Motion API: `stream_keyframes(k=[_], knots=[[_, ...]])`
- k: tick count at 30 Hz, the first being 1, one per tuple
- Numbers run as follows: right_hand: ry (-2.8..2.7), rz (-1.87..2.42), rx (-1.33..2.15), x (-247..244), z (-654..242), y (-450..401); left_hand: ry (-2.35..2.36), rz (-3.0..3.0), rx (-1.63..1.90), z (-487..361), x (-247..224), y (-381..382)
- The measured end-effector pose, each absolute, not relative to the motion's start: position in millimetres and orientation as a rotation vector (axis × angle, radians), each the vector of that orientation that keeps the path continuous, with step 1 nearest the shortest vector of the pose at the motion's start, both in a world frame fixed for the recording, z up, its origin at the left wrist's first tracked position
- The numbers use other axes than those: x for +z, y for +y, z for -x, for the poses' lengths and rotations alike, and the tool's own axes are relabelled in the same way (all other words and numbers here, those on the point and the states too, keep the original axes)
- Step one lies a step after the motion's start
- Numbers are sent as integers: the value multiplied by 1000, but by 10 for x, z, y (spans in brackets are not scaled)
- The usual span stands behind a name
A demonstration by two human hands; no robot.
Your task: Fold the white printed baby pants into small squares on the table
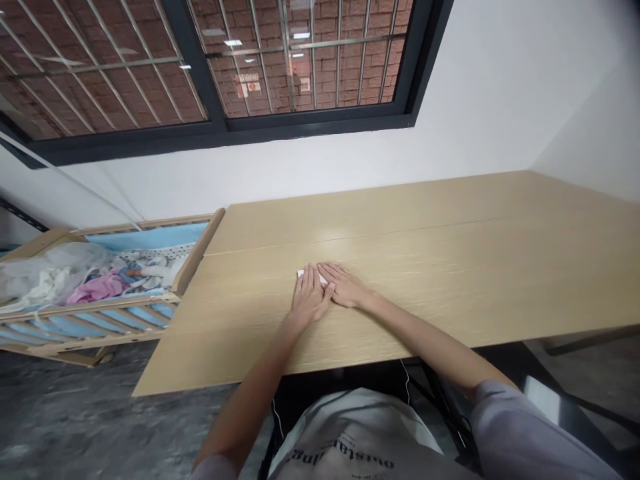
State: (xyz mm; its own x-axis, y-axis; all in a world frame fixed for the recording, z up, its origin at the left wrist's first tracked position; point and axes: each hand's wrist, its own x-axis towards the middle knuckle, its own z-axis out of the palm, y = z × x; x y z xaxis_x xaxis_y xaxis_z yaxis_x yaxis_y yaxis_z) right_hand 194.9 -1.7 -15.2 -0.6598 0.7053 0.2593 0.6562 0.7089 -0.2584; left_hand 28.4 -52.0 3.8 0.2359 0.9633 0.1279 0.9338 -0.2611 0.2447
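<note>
Both of my hands lie flat, side by side, on the light wood table [240, 320]. Under my left hand [311, 297] is a small white piece, perhaps paper or tissue [301, 273], with a corner showing past the fingers and a bit more between the hands. My right hand [343, 285] rests beside it, its fingers pointing up and left, touching or nearly touching the left one. The fingers of both hands are stretched out. Most of the white piece is covered, so its full shape is hidden.
To the left of the table stands a wooden crib [197, 257] holding clothes and a pink cloth [100, 287]. A barred window [310, 120] is in the white wall behind. White cables [406, 380] hang near my lap, below the table's front edge.
</note>
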Motion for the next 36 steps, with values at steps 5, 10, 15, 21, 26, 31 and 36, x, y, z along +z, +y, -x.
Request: stream_keyframes(k=[5,10,15,21,26,31,36], knots=[[-2492,1156,431,-176,-2129,10,1853,-2392,396,-90,-17,-558],[-2394,1149,561,-95,-2367,-38,1774,-2542,490,209,41,-693],[-2396,990,370,138,-2440,-214,1475,-2809,505,461,148,-772],[-2504,974,308,61,-2245,-307,1492,-2943,524,406,121,-650],[-2389,1051,201,-55,-2119,-236,1653,-2913,590,253,162,-575],[-2251,1037,361,245,-2120,-116,1899,-2785,709,150,509,-653],[-2044,833,813,813,-2195,-1,1851,-2209,969,173,929,-922]])
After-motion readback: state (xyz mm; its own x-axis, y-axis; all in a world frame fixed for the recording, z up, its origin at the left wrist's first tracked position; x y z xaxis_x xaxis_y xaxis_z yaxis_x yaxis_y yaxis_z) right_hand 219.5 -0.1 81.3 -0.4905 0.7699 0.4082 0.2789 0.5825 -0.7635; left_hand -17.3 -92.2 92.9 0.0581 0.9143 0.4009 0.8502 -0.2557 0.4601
